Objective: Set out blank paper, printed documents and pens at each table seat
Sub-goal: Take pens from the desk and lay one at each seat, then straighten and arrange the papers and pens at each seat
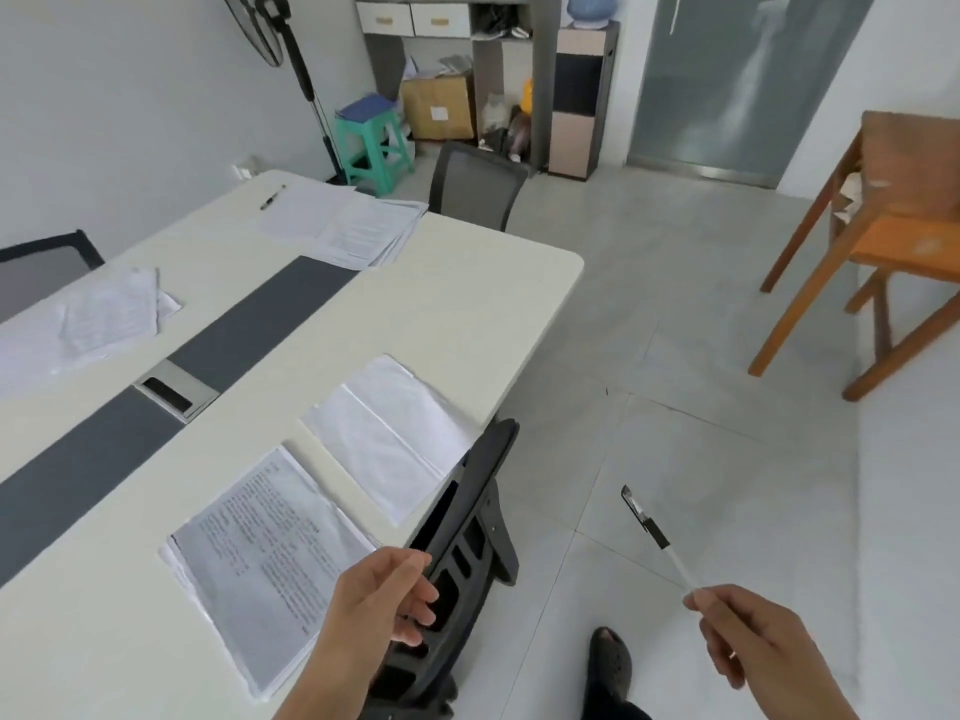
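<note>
Surface: a long cream-white table [457, 314] with a dark grey centre strip is seen ahead and to the left of both hands.
Right hand [763, 646]: a clear-barrelled pen with a black cap [655, 535] is pinched at its tail end between thumb and fingertips, held out over the tiled floor, well apart from the table.
Left hand [374, 610]: empty, fingers loosely curled, at the top edge of the black plastic chair back [467, 527].
Nearest seat: a stapled printed document [270, 558] lies just left of the left hand; blank white sheets [389, 433] lie just beyond it; no pen is seen there.
Step, as judged: the pen should be laid flat beside these papers, parallel to their edge, so that rolling is prevented.
Farther seats: papers and a black pen [272, 197] are already laid at the far end.
</note>
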